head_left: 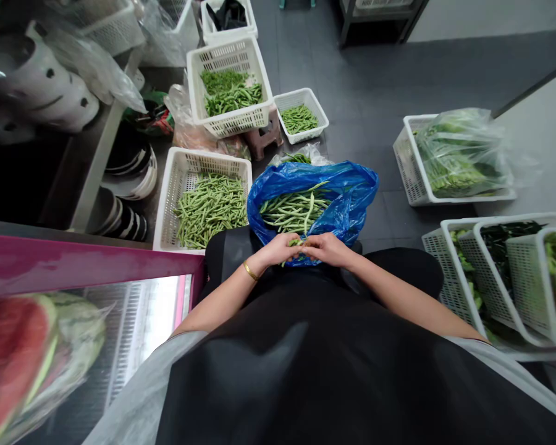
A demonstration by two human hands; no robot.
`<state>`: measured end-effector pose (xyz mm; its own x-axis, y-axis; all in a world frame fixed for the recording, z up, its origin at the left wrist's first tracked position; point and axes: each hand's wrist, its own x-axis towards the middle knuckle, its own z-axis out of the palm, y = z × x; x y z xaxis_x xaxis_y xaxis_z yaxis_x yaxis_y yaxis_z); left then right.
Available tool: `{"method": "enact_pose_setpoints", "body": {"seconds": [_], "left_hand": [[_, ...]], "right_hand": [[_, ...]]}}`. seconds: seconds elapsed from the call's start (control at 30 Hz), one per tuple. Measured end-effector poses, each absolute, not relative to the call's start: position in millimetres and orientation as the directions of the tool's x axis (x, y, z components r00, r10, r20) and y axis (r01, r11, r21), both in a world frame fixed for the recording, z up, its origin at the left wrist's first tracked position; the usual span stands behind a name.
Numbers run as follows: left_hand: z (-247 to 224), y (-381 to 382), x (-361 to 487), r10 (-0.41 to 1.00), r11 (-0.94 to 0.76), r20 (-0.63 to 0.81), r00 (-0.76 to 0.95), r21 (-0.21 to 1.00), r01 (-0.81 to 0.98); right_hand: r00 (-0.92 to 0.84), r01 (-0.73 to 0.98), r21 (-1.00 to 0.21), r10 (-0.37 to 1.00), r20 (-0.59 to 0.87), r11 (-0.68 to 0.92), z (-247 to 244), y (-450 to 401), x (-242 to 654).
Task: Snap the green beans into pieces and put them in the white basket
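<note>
My left hand (282, 249) and my right hand (327, 249) meet over the near edge of a blue plastic bag (359, 185). Both are closed, fingertips together, on a green bean (312, 207) whose pale length rises from between them. Bits of bean also show at the left fingers. Inside the bag lie long, whole green beans (282, 213). To the left, a white basket (167, 207) holds many short bean pieces (210, 207). A gold bracelet is on my left wrist.
Ahead stand a large white basket (231, 123) of greens on a stool (266, 133) and a small basket (322, 117) of beans. A basket (408, 167) with bagged greens and several tilted baskets (491, 272) are at right. A cut watermelon (18, 352) sits lower left.
</note>
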<state>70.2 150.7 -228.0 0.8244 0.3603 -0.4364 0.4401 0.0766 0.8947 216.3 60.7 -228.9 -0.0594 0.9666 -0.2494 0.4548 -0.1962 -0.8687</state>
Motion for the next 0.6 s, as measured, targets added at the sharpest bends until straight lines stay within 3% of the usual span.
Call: {"method": "enact_pose_setpoints", "body": {"seconds": [0.07,0.17,0.23,0.3,0.43,0.6], "left_hand": [[-230.5,153.8,67.8,0.34,-0.162,-0.344,0.876,0.895,0.415],[-234.5,167.1,62.7,0.404,-0.281,-0.265,0.875,0.875,0.394],[-237.2,176.9,59.5,0.496,-0.168,-0.3,0.815,0.888,0.429],[-240.3,180.7,58.0,0.558,0.066,-0.399,0.728,0.895,0.44],[-250.2,163.3,63.1,0.469,0.509,-0.64,0.609,0.759,0.405],[-262.1,134.7,72.9,0.228,0.675,-0.771,0.594,0.565,0.475]], "right_hand": [[-0.187,0.634,-0.77,0.951,-0.246,-0.074,-225.9,56.3,215.7],[-0.383,0.602,-0.793,0.835,-0.396,-0.1,-227.2,48.8,217.2],[-0.396,0.477,-0.832,0.775,-0.492,-0.284,-230.8,44.4,221.1],[-0.29,0.377,-0.836,0.806,-0.515,-0.399,-234.5,41.9,225.7],[-0.215,0.4,-0.896,0.93,-0.297,-0.193,-237.3,39.5,227.6],[-0.217,0.436,-0.9,0.97,-0.108,-0.003,-235.1,28.9,215.6]]}}
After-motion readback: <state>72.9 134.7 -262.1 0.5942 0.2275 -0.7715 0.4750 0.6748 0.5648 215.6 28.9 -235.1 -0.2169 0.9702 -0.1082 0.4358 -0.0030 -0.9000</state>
